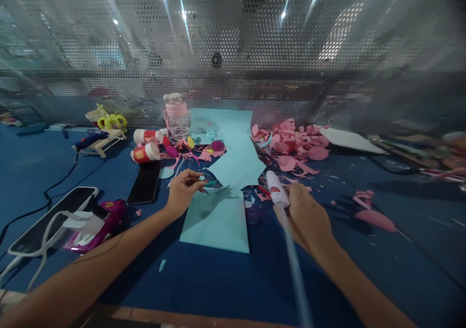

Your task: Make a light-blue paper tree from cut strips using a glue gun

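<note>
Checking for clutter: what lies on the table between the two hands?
In the head view, the light blue paper sheet spans the stretch between the left hand and the right hand, which holds a white glue stick.

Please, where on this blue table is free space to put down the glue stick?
Bare blue tabletop lies near the front edge, below the light blue paper sheet and between both forearms. Another patch lies far left, behind the black cable. Crowded: pink paper scraps and red-white tubes at the back.

Pink paper scraps (291, 141) crowd beyond; near cloth (218, 279) open.
</note>
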`<move>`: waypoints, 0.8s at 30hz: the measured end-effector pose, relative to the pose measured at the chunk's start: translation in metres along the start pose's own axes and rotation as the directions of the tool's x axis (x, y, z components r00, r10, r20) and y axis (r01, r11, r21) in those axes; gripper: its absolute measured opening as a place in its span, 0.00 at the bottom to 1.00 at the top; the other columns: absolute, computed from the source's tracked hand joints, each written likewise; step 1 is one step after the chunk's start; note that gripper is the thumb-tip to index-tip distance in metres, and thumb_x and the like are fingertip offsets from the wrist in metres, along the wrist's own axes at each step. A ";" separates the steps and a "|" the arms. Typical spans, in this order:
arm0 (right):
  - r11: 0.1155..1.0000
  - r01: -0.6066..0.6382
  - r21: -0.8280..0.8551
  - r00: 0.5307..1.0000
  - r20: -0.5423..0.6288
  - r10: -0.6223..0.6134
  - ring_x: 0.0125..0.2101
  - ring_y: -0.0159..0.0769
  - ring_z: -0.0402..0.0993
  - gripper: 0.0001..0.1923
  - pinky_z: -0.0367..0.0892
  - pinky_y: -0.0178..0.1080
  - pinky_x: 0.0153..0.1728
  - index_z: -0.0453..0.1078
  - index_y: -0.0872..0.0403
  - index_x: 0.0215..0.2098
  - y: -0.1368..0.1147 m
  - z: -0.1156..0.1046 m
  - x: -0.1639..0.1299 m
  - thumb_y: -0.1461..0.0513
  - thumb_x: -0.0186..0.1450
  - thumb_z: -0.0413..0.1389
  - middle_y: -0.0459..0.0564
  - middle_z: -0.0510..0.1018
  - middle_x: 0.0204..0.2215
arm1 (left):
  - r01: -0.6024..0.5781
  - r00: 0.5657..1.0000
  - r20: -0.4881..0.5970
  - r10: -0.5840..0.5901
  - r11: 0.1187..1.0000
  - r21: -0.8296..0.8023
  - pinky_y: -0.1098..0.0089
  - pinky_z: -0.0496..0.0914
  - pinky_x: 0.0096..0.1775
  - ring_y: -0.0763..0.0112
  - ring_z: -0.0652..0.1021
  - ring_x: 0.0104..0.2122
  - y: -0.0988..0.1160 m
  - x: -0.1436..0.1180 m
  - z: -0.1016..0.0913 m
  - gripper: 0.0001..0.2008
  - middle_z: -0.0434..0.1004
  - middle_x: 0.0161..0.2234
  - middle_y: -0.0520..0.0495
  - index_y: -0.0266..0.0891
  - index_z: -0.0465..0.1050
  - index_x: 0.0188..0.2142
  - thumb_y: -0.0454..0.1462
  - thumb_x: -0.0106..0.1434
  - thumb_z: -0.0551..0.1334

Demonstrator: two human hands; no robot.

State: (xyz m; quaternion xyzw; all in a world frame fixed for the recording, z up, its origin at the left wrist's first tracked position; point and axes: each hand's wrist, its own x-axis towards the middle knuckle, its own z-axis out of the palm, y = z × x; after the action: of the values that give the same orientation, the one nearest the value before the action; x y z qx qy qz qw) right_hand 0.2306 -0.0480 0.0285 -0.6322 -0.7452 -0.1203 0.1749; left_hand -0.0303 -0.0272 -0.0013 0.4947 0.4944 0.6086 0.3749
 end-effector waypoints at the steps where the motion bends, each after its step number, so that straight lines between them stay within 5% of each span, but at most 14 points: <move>1: 0.994 -0.052 -0.096 0.999 0.011 0.053 0.32 0.43 0.68 0.11 0.61 0.38 0.27 0.61 0.60 0.35 0.001 0.002 -0.003 0.61 0.57 0.48 0.60 0.69 0.33 | 0.008 1.000 0.002 -0.008 1.000 -0.015 0.74 0.70 0.24 0.73 0.75 0.18 0.000 0.001 0.001 0.10 0.73 0.17 0.53 0.35 0.68 0.27 0.35 0.44 0.66; 8: 0.948 -0.120 -0.296 0.988 0.055 0.142 0.35 0.52 0.66 0.15 0.62 0.43 0.29 0.61 0.70 0.37 0.006 0.015 -0.007 0.65 0.55 0.48 0.70 0.67 0.34 | -0.009 1.000 0.002 0.009 0.999 -0.045 0.74 0.70 0.25 0.74 0.75 0.19 -0.006 0.006 0.000 0.12 0.73 0.18 0.52 0.34 0.68 0.27 0.36 0.43 0.67; 17: 0.947 -0.106 -0.302 0.987 -0.149 0.063 0.38 0.54 0.62 0.15 0.61 0.46 0.30 0.62 0.69 0.38 0.001 0.002 0.005 0.67 0.54 0.47 0.71 0.66 0.36 | 0.025 1.000 -0.006 -0.025 0.998 -0.056 0.73 0.71 0.25 0.74 0.75 0.19 -0.011 0.011 -0.003 0.12 0.72 0.18 0.54 0.35 0.67 0.28 0.37 0.44 0.67; 20: 0.958 0.142 -0.248 0.980 -0.103 -0.172 0.40 0.51 0.60 0.13 0.58 0.48 0.39 0.63 0.67 0.38 -0.016 -0.002 0.018 0.67 0.57 0.46 0.66 0.67 0.37 | 0.024 1.000 0.003 -0.024 0.999 -0.044 0.73 0.70 0.25 0.74 0.75 0.19 -0.013 0.011 -0.002 0.12 0.72 0.19 0.53 0.35 0.67 0.28 0.37 0.45 0.66; 24: 0.798 0.602 -0.019 0.796 0.093 -0.598 0.40 0.44 0.60 0.12 0.58 0.42 0.40 0.64 0.60 0.41 -0.059 0.009 0.034 0.65 0.59 0.49 0.58 0.67 0.41 | 0.002 1.000 -0.015 -0.002 0.999 -0.052 0.73 0.70 0.26 0.74 0.75 0.20 -0.015 0.012 -0.006 0.12 0.72 0.20 0.54 0.35 0.67 0.30 0.37 0.46 0.66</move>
State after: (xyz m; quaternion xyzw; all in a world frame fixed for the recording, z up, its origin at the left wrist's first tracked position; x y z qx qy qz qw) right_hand 0.1663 -0.0239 0.0372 -0.3720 -0.9105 -0.1611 0.0820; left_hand -0.0389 -0.0141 -0.0129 0.4797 0.4816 0.6245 0.3847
